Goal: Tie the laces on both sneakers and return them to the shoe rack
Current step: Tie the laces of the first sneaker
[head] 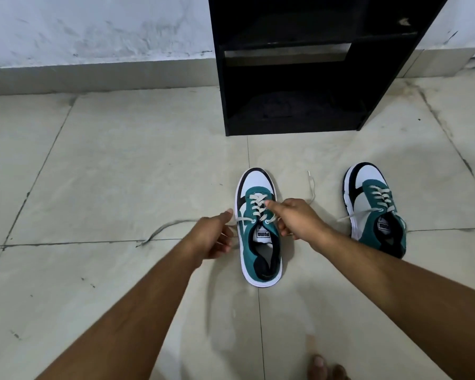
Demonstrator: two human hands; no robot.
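While both shoes sit on the floor (121, 165), the person works on the shoe in the middle (259, 231) of the frame. The other shoe (376, 209) waits at the right, well apart, and its laces are loose too. The black shoe rack (307, 78) stands at the top of the frame, against the wall.

The left hand (213, 235) sits just beside the shoe, left of center. Its grip looks curled around one lace end (159, 230), which trails off to the left on the floor. The right hand (296, 219) is over the top of the shoe, with its grip pinching near the top holes. The other lace end (311, 185) lies loose behind it, and I cannot tell for sure if the fingers hold it.

To do this step well, I think each hand should hold one lace end. Pull both ends snug and even, so the shoe closes. Then cross them, tuck one under, and pull tight. Make two loops and tie a bow. Keep the shoe flat so it does not tip.
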